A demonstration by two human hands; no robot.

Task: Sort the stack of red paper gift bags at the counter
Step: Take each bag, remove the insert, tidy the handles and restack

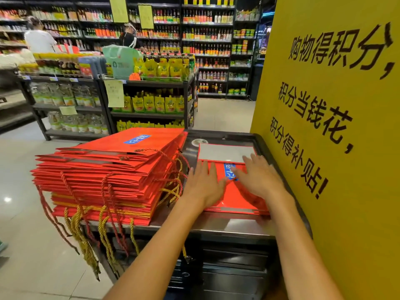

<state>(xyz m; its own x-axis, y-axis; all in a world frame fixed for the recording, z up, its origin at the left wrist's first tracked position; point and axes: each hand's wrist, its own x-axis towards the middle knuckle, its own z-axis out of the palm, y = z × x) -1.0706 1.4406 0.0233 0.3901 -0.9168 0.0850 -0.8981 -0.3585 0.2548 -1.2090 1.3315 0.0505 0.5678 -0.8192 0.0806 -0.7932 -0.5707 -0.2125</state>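
Pressing flat with straight fingers, left hand (203, 182) and right hand (257, 174) are covering a red bag (233, 197); its blue label (229, 169) appears illegible, beside yellow sign (337, 100) reading "购物得积分".

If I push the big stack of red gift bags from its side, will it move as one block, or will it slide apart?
The stack of red gift bags would probably shear apart: its glossy layers already lie fanned and uneven. It likely feels heavy, being many bags deep. The rope handles dangling over the counter edge could snag.

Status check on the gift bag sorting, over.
Left hand and right hand open, flat on small pile beside yellow sign. Big stack on counter left, cords hanging. Nothing blocking.
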